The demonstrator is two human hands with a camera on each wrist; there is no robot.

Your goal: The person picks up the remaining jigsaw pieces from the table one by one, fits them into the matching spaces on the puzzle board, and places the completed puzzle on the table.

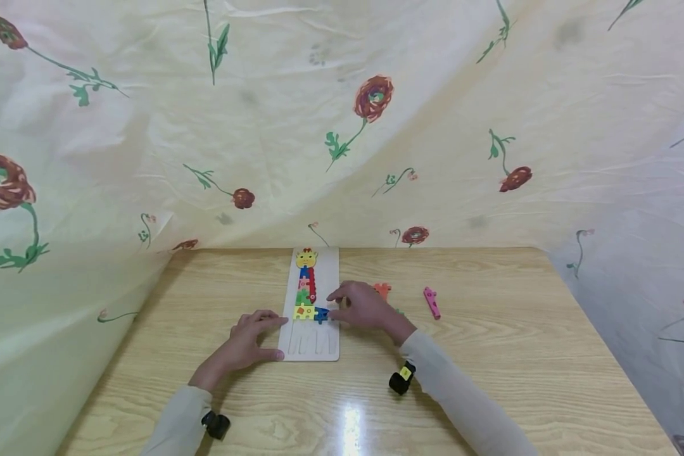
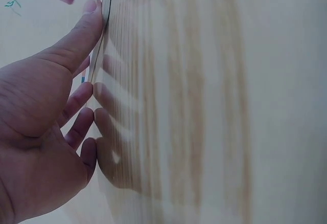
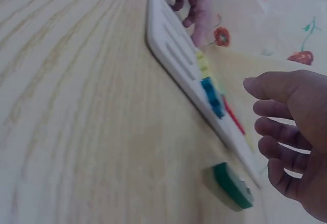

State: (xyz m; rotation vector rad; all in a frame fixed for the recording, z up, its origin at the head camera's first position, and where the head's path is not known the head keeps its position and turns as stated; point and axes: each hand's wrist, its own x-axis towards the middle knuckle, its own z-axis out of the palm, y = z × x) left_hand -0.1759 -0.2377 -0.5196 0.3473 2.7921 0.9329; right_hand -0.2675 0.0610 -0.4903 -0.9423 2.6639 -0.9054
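Note:
A white puzzle board [image 1: 329, 272] lies on the table with a giraffe partly assembled in it. The yellow giraffe head [image 1: 306, 258] is at the top, above a neck of blue, pink and green pieces with a red strip [image 1: 311, 285] alongside. Lower down are a yellow piece [image 1: 302, 312] and a blue piece [image 1: 321, 314]. My left hand [image 1: 247, 342] rests its thumb and fingertips along the board's left edge, fingers spread. Close by the blue piece hovers my right hand [image 1: 365, 306]; in the right wrist view its loosely bent fingers [image 3: 278, 109] hold nothing.
Right of the board lie an orange piece [image 1: 382, 289], a green piece [image 3: 232, 185] partly hidden by the right hand in the head view, and a pink piece [image 1: 432, 303]. Flowered cloth [image 1: 296, 126] hangs behind the wooden table [image 1: 490, 354] and at both sides.

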